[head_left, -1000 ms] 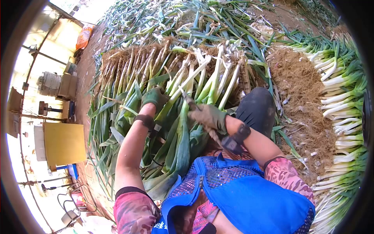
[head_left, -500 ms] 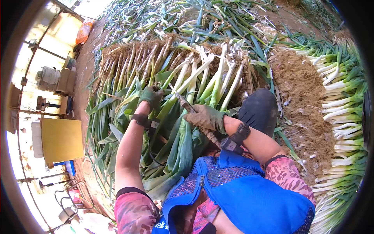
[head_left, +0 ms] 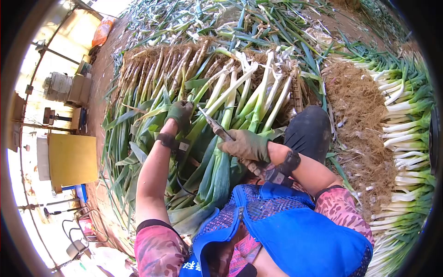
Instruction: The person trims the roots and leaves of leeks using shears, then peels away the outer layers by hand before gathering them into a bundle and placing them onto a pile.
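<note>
My left hand [head_left: 180, 115], in a green work glove, is closed around a leek [head_left: 199, 95] among the pile in front of me. What lies inside the fist is partly hidden. In my right hand [head_left: 247, 145], also gloved, is a dirt-coated air blow gun [head_left: 217, 128], its thin nozzle pointing up and left, with the tip just right of my left hand. Under both hands lie leeks with broad green leaves [head_left: 214, 177]. White stalks [head_left: 226, 94] point away from me, beside a row of browner, rooty leeks [head_left: 161, 69].
Along the right lies a long row of cleaned white leeks [head_left: 404, 138], their brown roots [head_left: 357, 124] facing me. Stripped leaves [head_left: 221, 23] cover the ground beyond the pile. My bent knee [head_left: 308, 131] is right of my hands. A yellow board [head_left: 74, 159] stands at left.
The nozzle tip has dropped slightly toward me, nearer my left hand. Both hands keep their grips, and the view has shifted a little.
</note>
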A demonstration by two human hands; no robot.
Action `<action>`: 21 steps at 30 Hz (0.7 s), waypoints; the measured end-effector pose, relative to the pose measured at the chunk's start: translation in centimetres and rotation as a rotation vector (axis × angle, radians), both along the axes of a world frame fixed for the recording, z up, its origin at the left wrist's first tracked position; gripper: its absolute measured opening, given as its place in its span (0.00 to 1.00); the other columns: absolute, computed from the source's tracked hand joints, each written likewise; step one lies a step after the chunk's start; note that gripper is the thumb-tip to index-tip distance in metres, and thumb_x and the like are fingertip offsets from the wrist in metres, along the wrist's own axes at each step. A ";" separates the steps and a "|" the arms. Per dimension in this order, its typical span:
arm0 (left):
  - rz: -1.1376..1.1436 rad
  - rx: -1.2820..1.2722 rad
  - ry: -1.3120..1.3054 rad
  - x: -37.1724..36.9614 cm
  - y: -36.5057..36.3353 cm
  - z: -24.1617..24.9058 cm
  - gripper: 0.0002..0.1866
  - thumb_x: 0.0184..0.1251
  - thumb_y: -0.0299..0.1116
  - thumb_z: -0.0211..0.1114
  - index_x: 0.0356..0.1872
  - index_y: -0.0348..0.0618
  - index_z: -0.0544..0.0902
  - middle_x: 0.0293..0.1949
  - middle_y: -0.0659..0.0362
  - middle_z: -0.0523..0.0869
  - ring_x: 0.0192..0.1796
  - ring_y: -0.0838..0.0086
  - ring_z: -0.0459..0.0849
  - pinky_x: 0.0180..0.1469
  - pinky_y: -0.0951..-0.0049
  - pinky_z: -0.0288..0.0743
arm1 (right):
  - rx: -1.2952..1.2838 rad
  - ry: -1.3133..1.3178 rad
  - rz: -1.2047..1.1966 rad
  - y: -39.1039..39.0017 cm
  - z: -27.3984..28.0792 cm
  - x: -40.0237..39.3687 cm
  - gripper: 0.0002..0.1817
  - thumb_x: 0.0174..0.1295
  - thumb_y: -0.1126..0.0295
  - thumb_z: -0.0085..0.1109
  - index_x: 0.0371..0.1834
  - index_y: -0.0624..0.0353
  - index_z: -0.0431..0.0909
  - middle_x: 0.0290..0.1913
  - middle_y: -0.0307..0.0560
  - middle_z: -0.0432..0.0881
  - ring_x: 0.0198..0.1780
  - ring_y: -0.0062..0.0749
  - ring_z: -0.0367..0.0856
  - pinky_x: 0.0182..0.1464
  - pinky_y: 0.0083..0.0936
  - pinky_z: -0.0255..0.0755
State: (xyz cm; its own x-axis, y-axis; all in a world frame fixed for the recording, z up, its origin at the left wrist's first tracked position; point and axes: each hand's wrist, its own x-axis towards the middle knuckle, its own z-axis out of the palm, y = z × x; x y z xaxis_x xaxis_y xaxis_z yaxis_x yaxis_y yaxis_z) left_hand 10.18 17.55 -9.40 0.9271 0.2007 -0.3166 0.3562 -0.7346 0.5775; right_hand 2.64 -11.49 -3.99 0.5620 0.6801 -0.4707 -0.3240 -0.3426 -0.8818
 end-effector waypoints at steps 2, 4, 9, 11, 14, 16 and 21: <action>-0.019 0.088 -0.031 0.1 -0.1 -0.2 0.21 0.69 0.45 0.56 0.38 0.36 0.87 0.28 0.52 0.88 0.30 0.67 0.86 0.36 0.63 0.78 | -0.020 0.104 0.011 -0.2 1.1 -0.3 0.20 0.63 0.53 0.62 0.45 0.58 0.74 0.23 0.36 0.74 0.17 0.21 0.72 0.19 0.22 0.67; -0.013 0.056 -0.084 -0.3 -0.4 0.0 0.21 0.69 0.46 0.56 0.38 0.36 0.87 0.30 0.48 0.88 0.32 0.62 0.86 0.39 0.61 0.78 | -0.032 0.068 0.013 0.2 1.6 -0.6 0.21 0.62 0.53 0.62 0.47 0.58 0.73 0.23 0.37 0.74 0.14 0.21 0.70 0.17 0.22 0.66; -0.045 0.139 -0.102 0.0 0.0 -0.2 0.21 0.68 0.46 0.55 0.38 0.36 0.86 0.35 0.42 0.88 0.38 0.52 0.87 0.45 0.57 0.77 | -0.158 0.043 0.041 0.0 3.5 -1.5 0.29 0.56 0.45 0.61 0.43 0.63 0.75 0.25 0.51 0.82 0.25 0.38 0.83 0.33 0.33 0.78; -0.013 0.164 -0.028 0.0 -0.4 0.4 0.21 0.68 0.46 0.55 0.38 0.38 0.87 0.38 0.42 0.88 0.43 0.49 0.87 0.47 0.55 0.77 | -0.161 -0.169 0.024 0.4 1.2 -2.1 0.31 0.56 0.44 0.61 0.45 0.64 0.76 0.29 0.55 0.83 0.32 0.43 0.85 0.40 0.35 0.77; -0.007 0.216 -0.041 0.2 -0.2 -0.4 0.21 0.67 0.46 0.54 0.39 0.37 0.87 0.39 0.40 0.87 0.45 0.47 0.86 0.49 0.54 0.77 | -0.251 -0.117 0.042 0.6 2.1 -1.6 0.32 0.56 0.43 0.59 0.46 0.66 0.76 0.36 0.61 0.84 0.40 0.50 0.86 0.47 0.37 0.77; -0.001 0.254 -0.042 0.3 0.0 -0.6 0.22 0.67 0.46 0.54 0.40 0.36 0.86 0.40 0.39 0.87 0.46 0.46 0.86 0.51 0.54 0.77 | -0.280 0.047 0.052 0.4 4.3 -1.3 0.32 0.57 0.44 0.59 0.46 0.66 0.76 0.36 0.59 0.85 0.40 0.48 0.86 0.46 0.37 0.77; -0.012 0.293 0.027 0.8 0.6 -1.8 0.23 0.67 0.47 0.53 0.41 0.36 0.86 0.41 0.37 0.86 0.48 0.44 0.85 0.52 0.53 0.77 | -0.076 -0.212 -0.163 1.5 -2.9 0.7 0.26 0.59 0.48 0.60 0.42 0.64 0.75 0.24 0.48 0.80 0.22 0.34 0.81 0.26 0.32 0.75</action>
State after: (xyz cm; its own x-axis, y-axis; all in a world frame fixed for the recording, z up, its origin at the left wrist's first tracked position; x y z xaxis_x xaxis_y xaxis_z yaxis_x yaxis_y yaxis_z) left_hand 10.98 18.13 -11.19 0.9220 0.2761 -0.2716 0.3588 -0.8730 0.3305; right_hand 3.38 -9.97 -6.86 0.7525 0.5396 -0.3775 -0.1915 -0.3693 -0.9094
